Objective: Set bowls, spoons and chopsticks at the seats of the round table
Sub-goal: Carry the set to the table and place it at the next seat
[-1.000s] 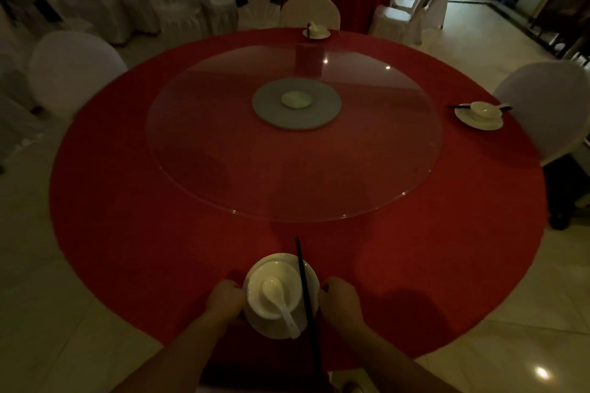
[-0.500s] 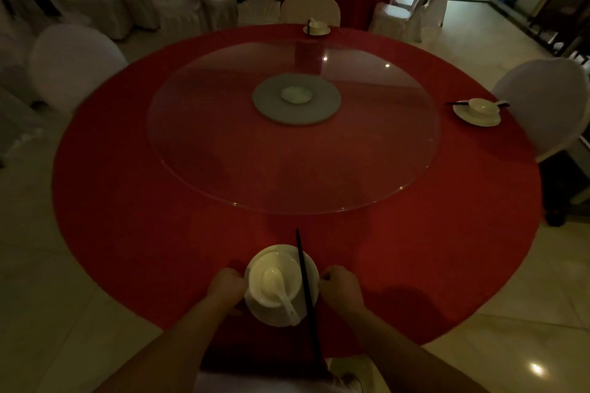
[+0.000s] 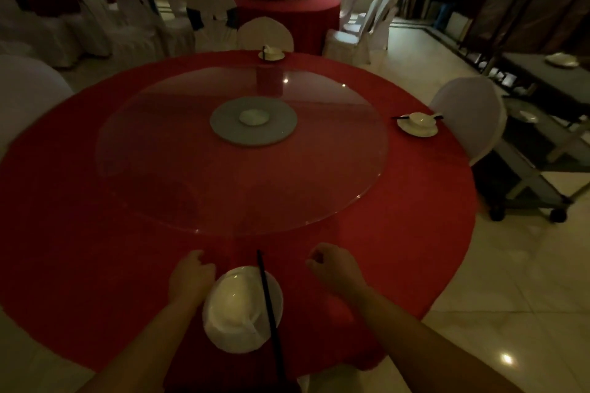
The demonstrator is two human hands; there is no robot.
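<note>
Head view: at the tabletop's (image 3: pixel 95 249) near edge a white bowl (image 3: pixel 233 300) sits on a plate (image 3: pixel 223 337), with black chopsticks (image 3: pixel 267 300) laid across its right side. The left hand (image 3: pixel 191 277) hangs just beside the plate's left rim and the right hand (image 3: pixel 338 271) is apart from it. Both have loosely curled, empty fingers. Two more settings lie at the far edge (image 3: pixel 271 53) and the right edge (image 3: pixel 417 124).

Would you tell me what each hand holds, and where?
Right hand holds nothing, clear of the plate; left hand lies at its left rim, grip unclear.
</note>
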